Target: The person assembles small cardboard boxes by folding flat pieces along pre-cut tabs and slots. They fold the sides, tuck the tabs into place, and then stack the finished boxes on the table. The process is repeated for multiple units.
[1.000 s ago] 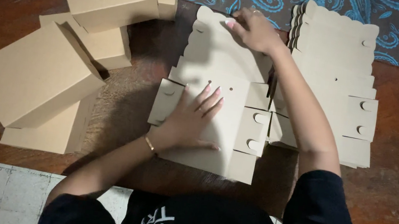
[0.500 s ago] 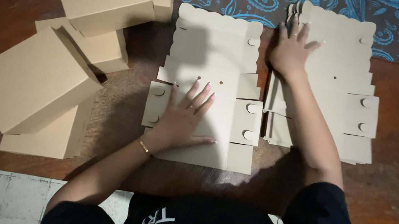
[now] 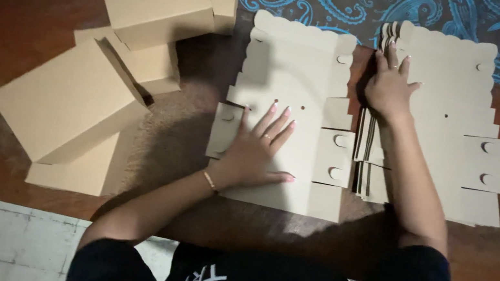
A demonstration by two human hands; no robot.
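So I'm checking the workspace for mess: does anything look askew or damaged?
Nothing looks damaged. The folded brown cardboard boxes lie heaped at mixed angles, left of the flat cardboard blank under the left hand.

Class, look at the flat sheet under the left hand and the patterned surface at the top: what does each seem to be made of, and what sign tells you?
Flat sheet: apparently thin tan cardboard, matte, with die-cut scalloped edge, tabs and slots. Patterned surface: probably woven or printed cloth, blue paisley, no shine; hard to confirm.
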